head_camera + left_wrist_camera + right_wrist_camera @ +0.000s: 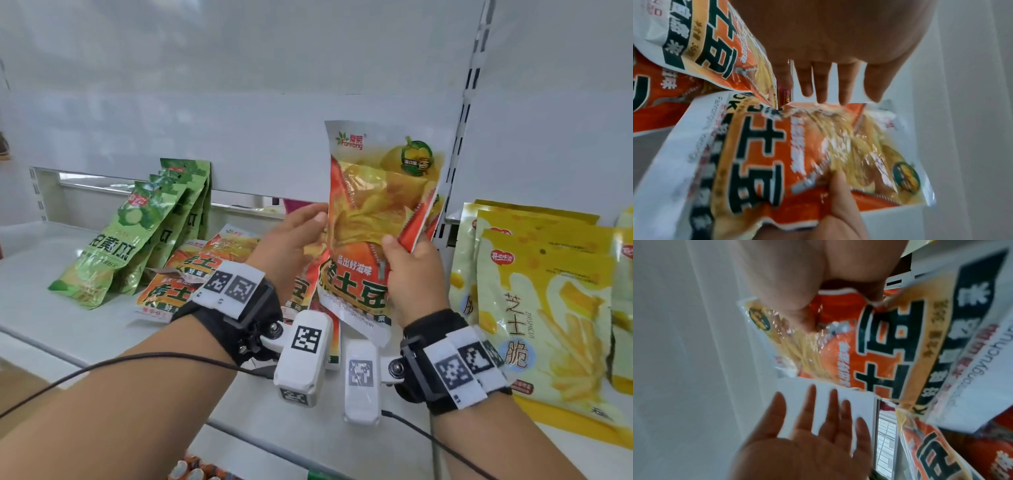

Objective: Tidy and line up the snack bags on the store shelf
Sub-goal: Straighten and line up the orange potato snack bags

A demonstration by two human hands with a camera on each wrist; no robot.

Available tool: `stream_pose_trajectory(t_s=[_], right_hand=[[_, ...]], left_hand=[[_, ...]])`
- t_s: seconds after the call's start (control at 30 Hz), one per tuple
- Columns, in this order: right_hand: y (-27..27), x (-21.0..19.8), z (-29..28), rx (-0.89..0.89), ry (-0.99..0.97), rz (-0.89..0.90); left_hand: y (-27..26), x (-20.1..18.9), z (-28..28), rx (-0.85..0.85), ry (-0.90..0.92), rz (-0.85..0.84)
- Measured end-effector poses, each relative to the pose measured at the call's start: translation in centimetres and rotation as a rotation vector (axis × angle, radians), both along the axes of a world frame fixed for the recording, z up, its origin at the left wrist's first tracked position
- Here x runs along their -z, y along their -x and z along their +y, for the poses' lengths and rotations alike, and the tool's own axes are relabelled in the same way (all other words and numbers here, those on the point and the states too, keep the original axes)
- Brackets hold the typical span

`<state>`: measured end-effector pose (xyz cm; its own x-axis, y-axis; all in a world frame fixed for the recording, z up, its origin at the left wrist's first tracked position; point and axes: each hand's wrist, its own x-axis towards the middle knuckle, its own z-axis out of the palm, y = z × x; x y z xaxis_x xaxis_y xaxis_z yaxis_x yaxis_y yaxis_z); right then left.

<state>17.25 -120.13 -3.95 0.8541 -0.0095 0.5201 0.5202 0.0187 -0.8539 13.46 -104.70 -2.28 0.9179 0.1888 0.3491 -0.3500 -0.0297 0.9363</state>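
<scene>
One orange bag stands upright above the shelf, pinched in my right hand, my left hand flat-fingered beside it; next I should probably stand it by the fallen orange bags.

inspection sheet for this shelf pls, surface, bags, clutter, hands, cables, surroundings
surface: white shelf, bare patch at left.
job's things: orange bag held upright above the shelf; more orange bags lying flat, overlapping; green bags leaning in a row at left; yellow bags standing in a row at right.
clutter: nothing seen.
grippers: right hand grips the orange bag's right edge, thumb on the front; left hand has straight fingers at the bag's left edge.
cables: black cable from the left wrist, another from the right.
surroundings: white back panel, slotted upright.
</scene>
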Motion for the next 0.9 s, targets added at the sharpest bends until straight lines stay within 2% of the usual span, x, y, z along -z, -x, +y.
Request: stream_pose_trajectory(t_s=[0.1,0.2,0.37,0.57,0.7,0.77,0.9], right_hand=[[-0.3,-0.7,-0.2,-0.062,-0.176,0.104],[-0.7,-1.6,0.7,-0.153,-0.27,0.188],[-1.9,-2.0,2.3,-0.052,-0.101,0.154],[-4.9,-0.7,2.1,0.116,0.01,0.243],[-7.2,-0.2,1.3,0.272,0.046,0.355],[-8.2,0.2,0.9,0.323,0.056,0.416],[-9.6,0.8,0.3,0.41,0.133,0.492]], left_hand=[[-0.7,0.9,0.9,0.0,-0.162,0.078],[-1.1,1.5,1.8,0.032,-0.161,0.071],[-2.0,1.0,4.8,-0.096,-0.064,0.033],[-3.3,0.6,10.0,-0.317,0.06,0.192],[-4.3,1.2,11.8,-0.479,-0.156,0.345],[-4.5,1.3,12.0,-0.499,-0.226,0.397],[-4.9,1.1,11.2,-0.555,-0.426,0.294]])
